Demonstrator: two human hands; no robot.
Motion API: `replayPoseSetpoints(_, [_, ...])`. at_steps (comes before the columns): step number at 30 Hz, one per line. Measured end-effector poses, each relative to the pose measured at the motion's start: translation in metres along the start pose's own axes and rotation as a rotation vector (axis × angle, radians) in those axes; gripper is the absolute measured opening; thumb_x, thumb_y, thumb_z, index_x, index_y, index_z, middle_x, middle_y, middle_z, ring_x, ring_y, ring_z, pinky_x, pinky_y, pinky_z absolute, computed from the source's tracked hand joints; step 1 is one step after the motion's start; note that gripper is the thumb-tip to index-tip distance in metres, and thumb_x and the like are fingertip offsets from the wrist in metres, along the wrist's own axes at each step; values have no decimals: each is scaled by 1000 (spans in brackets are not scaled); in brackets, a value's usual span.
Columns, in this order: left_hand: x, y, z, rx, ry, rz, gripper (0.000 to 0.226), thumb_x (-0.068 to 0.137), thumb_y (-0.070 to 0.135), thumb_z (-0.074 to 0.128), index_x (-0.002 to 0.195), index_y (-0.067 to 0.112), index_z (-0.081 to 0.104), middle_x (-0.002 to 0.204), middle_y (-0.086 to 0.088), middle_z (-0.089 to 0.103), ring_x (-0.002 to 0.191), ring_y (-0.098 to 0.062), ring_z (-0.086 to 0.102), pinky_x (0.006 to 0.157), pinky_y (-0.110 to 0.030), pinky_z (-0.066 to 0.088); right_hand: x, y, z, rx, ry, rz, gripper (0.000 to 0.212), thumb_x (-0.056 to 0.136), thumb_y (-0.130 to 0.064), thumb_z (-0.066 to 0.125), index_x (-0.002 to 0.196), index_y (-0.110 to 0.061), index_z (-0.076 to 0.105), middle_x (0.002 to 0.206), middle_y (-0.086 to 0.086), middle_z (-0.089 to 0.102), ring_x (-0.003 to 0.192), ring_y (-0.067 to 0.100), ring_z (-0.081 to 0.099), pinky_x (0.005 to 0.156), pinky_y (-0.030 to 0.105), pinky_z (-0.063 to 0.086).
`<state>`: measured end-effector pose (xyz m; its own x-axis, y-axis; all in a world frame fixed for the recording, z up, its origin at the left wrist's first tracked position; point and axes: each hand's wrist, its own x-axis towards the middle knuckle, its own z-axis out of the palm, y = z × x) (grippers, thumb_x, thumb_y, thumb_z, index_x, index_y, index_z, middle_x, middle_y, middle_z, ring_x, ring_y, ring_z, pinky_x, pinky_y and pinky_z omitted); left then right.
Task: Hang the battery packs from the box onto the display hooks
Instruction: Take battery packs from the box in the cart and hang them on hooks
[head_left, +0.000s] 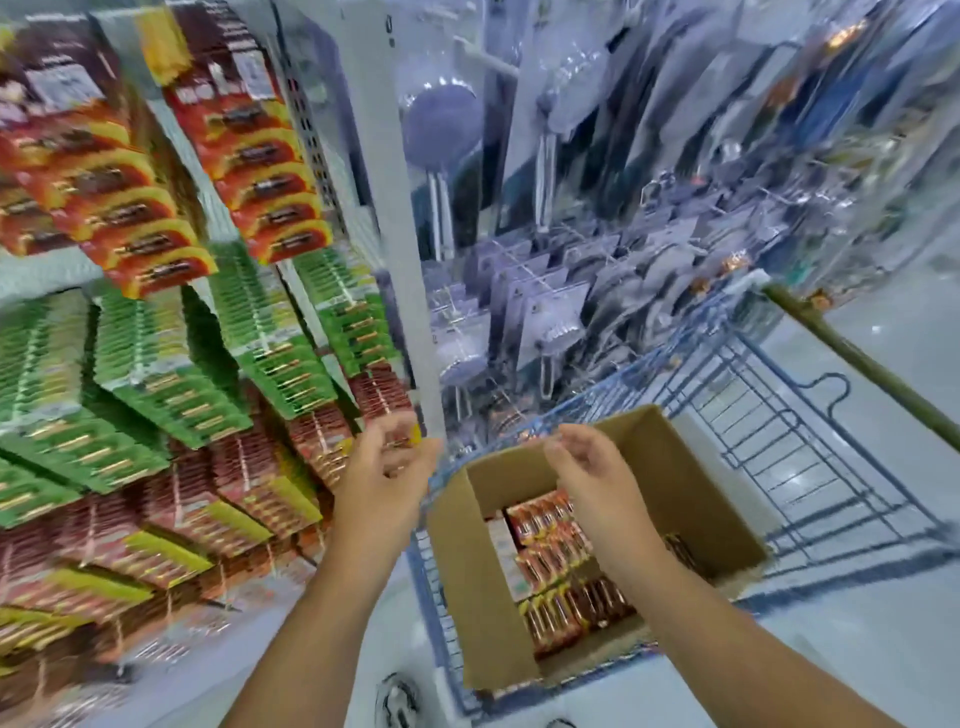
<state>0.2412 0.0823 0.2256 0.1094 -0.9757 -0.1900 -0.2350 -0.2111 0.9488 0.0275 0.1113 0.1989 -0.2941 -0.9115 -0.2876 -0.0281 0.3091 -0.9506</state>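
An open cardboard box sits in a blue wire cart at lower centre. Red and yellow battery packs lie in its bottom. My left hand is raised beside the box's left edge, near the lowest hanging rows. Its fingers curl round a small red and yellow battery pack, mostly hidden and blurred. My right hand hovers over the box opening with fingers loosely curled and nothing visible in it. Rows of hanging red packs, green packs and dark red packs fill the display on the left.
A white upright post divides the battery display from a section of grey carded goods on hooks. The cart's handle runs at the right. Pale floor lies below and to the right. The whole view is motion-blurred.
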Motion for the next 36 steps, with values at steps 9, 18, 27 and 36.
replayPoseSetpoints(9, [25,-63,98,188,-327,-99,27,95,44,72,119,44,59,120,10,63,100,6,62,77,-15,47,37,62,-58,-100,231,214,21,102,-30,66,122,-27,62,113,-2,66,95,9,63,64,11,48])
replayPoseSetpoints(18, [67,-135,179,361,-389,-219,30,95,52,68,122,42,59,119,14,56,84,8,60,57,-6,39,96,148,-89,-281,237,372,36,95,-39,73,125,-23,62,112,-6,68,108,15,65,99,35,52])
replayPoseSetpoints(27, [88,-219,274,581,-337,-343,41,96,53,65,133,36,57,143,9,50,130,-12,54,101,-36,51,202,245,-134,-457,44,557,46,99,-35,69,140,-19,55,133,0,60,122,19,60,90,24,41])
replayPoseSetpoints(36, [103,-313,330,917,-383,-364,63,94,55,66,150,33,47,157,2,41,140,-23,45,106,-42,50,268,332,-122,-630,-170,672,41,103,-34,63,139,-15,58,136,10,63,116,26,60,90,27,40])
